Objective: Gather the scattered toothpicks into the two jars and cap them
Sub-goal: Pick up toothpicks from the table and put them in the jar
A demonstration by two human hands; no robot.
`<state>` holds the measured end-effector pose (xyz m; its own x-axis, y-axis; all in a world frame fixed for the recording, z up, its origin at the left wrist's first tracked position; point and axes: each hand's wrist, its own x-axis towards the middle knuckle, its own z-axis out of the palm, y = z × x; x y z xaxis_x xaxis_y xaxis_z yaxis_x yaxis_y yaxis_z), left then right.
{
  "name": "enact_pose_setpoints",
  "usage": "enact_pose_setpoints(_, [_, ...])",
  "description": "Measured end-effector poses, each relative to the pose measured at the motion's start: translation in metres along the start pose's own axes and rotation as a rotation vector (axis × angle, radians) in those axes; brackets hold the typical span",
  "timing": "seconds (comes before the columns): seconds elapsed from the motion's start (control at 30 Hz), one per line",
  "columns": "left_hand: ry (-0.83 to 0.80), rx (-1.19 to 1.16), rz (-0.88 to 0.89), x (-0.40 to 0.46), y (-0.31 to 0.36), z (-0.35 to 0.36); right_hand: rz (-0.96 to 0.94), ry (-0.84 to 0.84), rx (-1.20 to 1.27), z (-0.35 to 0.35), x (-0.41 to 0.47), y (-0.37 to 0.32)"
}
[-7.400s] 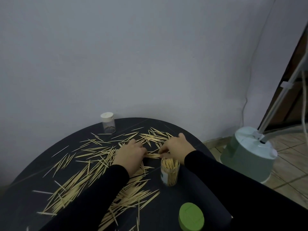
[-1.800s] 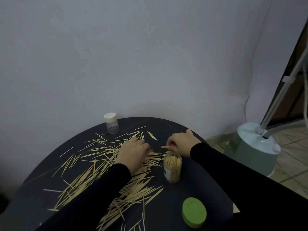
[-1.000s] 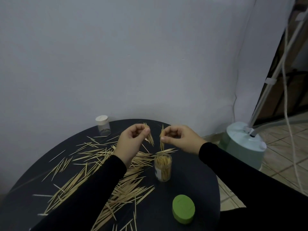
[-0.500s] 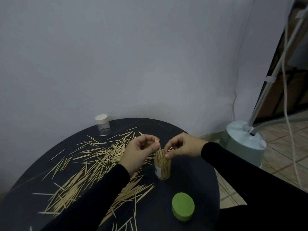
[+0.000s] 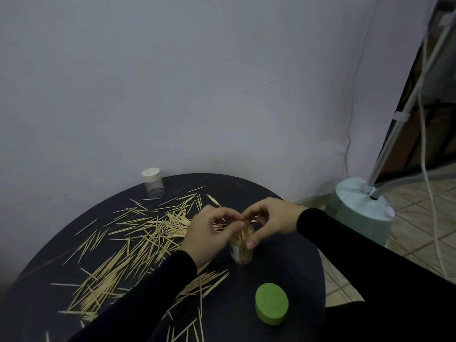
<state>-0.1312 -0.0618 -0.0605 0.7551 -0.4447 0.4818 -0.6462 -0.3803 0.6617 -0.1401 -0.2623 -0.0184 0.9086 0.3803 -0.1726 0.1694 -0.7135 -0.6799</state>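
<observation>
Round matte-black table, frame centre: my left hand and right hand pinch thin wooden toothpicks into the clear open jar, nearly full. Its green lid lies lower right. Most pale scattered toothpicks remain left; the white-capped clear jar, upper left, looks almost empty

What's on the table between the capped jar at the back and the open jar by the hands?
Scattered toothpicks cover the table between capped jar and open jar, in the head view.
</observation>
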Motion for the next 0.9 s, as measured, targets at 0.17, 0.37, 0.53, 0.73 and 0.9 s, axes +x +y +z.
enact_pose_setpoints(0.17, [0.040,0.156,0.114,-0.003,-0.009,-0.007,-0.003,0.005,-0.009,0.000,0.000,0.000])
enact_pose_setpoints(0.37, [-0.140,0.381,0.299,-0.008,-0.020,-0.019,-0.005,-0.004,-0.012,0.001,0.001,0.002])
enact_pose_setpoints(0.53, [-0.134,0.335,0.302,-0.008,-0.011,-0.017,-0.003,-0.011,-0.010,0.000,0.001,0.000])
enact_pose_setpoints(0.73, [-0.155,0.350,0.357,-0.008,-0.013,-0.016,0.019,-0.035,-0.029,-0.001,-0.001,-0.001])
enact_pose_setpoints(0.9, [0.053,0.270,0.137,-0.004,-0.020,-0.017,0.141,-0.131,-0.143,-0.004,0.001,0.000])
